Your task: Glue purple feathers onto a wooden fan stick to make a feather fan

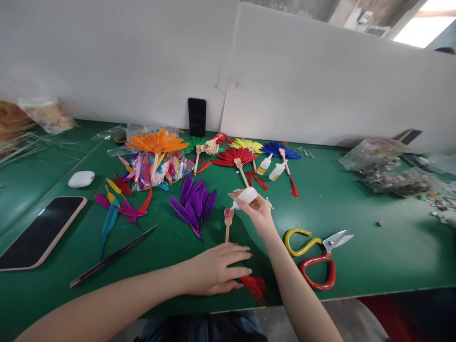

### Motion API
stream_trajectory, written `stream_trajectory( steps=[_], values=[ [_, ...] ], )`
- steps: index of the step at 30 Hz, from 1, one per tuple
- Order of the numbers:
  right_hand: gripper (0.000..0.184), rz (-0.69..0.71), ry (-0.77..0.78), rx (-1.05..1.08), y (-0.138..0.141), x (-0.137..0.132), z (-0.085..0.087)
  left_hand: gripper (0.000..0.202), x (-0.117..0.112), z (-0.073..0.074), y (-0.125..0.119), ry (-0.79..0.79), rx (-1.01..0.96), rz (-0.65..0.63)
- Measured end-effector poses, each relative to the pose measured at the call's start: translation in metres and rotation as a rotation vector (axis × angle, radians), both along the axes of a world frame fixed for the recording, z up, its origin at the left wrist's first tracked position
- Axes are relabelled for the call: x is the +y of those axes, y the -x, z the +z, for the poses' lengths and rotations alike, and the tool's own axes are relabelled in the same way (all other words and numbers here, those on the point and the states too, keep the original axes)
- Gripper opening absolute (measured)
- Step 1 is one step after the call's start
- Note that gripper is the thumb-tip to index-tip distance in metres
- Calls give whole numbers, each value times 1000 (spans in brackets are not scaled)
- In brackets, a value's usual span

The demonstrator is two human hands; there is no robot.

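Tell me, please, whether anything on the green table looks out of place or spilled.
Small loose pieces lie scattered beside the clear bag at far right, perhaps spilled from it; one reddish bit sits apart, looking astray.

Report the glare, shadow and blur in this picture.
Head view: the bright patch at top right is blown out, and sheen marks the green table; head view: a soft shadow falls below the right hand; head view: the plastic bags at right look soft.

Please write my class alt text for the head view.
The right hand tilts a white squeeze bottle to a wooden handle; the left hand covers the handle's lower part. Purple feathers, feather fans and scissors lie nearby on the green table.
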State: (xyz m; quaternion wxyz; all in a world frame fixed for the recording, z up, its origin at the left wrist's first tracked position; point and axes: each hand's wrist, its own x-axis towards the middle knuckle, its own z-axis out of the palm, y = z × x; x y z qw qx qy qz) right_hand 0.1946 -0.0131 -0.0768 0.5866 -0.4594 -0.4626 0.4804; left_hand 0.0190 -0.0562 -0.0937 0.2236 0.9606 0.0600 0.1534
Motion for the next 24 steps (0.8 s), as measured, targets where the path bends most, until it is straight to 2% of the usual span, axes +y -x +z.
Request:
stream_trajectory(
  steps=[5,13,19,24],
  values=[
    [28,34,40,-72,-1,-4,0,35,-1,-2,3,46,41,-62],
    [25,78,3,-195,6,-5,0,38,3,-1,2,122,75,-100],
    [26,53,25,-267,7,-6,1,36,3,0,1,125,110,-108],
    [25,-43,-4,-299,3,-4,0,37,3,-2,1,125,96,-106]
  ],
)
